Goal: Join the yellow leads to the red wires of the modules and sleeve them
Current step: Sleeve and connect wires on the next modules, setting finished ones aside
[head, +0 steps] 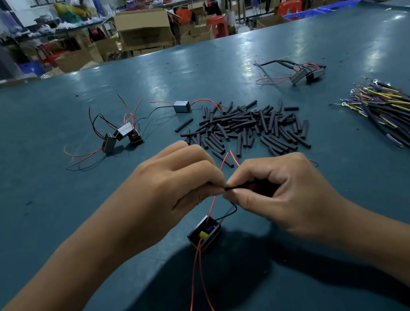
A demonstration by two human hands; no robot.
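Head view: a black sleeve [238,188] is pinched between the left hand [176,181] and right hand [283,192], fingers curled tight on it, above the green table [50,198]. A red wire [213,203] is run up from the open module [204,233] just below the hands and passes between the fingertips. A pile of black sleeves [249,128] is spread just behind the hands. Spare modules [122,138] are grouped far left, one module [182,106] further back, finished ones [304,73] at rear right. A bundle of yellow leads [398,112] is laid at the right edge.
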